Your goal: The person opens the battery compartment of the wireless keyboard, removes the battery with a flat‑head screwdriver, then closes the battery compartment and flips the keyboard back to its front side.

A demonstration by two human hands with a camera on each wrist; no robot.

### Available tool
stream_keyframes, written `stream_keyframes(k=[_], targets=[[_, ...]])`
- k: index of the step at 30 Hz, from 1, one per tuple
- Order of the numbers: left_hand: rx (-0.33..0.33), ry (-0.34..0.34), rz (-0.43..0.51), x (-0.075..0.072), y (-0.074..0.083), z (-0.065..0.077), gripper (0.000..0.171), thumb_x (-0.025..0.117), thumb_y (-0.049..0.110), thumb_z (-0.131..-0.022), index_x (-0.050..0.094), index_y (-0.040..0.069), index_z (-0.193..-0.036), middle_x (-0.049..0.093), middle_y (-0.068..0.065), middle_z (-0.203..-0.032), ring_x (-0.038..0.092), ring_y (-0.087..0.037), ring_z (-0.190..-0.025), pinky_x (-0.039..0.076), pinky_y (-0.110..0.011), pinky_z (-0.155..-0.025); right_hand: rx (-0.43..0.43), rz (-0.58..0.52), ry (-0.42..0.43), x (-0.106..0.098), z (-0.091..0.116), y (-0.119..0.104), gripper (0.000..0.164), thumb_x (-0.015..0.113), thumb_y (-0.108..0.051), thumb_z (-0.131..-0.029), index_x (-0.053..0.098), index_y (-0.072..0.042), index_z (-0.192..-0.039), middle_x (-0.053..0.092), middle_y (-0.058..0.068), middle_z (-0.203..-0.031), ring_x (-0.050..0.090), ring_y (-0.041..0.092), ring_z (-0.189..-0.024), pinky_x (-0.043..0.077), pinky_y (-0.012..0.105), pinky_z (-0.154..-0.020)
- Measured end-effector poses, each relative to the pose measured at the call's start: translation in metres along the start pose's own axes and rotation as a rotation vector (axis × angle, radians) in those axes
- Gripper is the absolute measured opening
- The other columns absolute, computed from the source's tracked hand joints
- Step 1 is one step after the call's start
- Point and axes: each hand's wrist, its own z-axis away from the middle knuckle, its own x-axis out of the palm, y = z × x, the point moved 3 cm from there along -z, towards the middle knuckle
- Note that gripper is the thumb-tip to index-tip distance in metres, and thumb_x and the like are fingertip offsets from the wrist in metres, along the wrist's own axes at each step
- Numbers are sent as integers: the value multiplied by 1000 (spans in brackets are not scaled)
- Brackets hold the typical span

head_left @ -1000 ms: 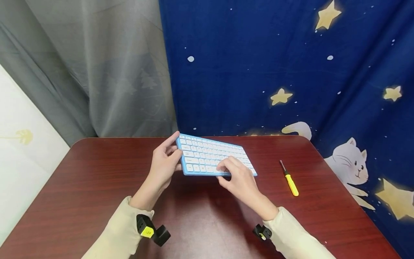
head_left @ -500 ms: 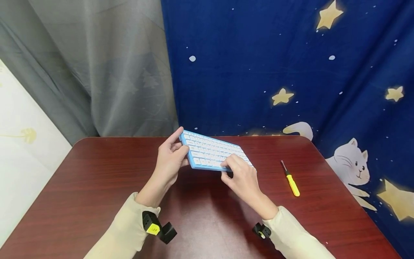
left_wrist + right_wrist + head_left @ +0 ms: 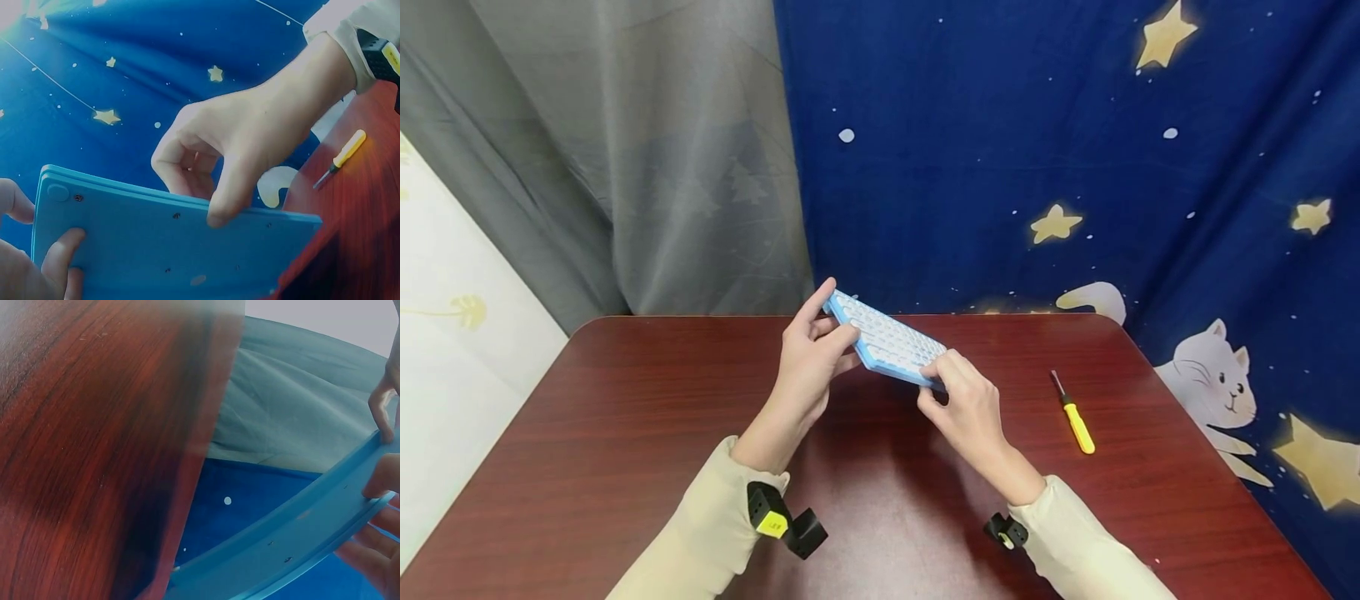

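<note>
Above the red-brown wooden tabletop (image 3: 655, 408), the slim blue-and-white plastic keyboard (image 3: 891, 337), pinched at one end by the left hand (image 3: 808, 362) and near edge by the right hand (image 3: 967, 406), seems light, stiff, best held by its rim.

Curtained room: starry blue drape (image 3: 940, 183), table (image 3: 647, 417).

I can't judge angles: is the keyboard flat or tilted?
The keyboard is tilted: the left hand holds one end up; the left wrist view shows its underside.
</note>
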Motion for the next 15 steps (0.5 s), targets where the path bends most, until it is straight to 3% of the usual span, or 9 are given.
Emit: stream_keyframes(k=[9,15], targets=[[23,-7,1,10,7,0,65,53,-7,-80,42,23,-136,53,-20,-107,62,-21,-83,52,-37,-71,9,-45,34,-2,0,0,15,60,0,-69,56,-8,-82,56,2,-78,57,18,-69,45,32,-52],[35,-22,35,16,11,1,64,53,-8,-82,40,22,-137,49,-21,-110,60,-28,-92,51,-39,-74,3,-89,56,-3,0,0,13,59,2,-71,55,-5,-82,55,5,-77,55,19,-68,46,32,-55]])
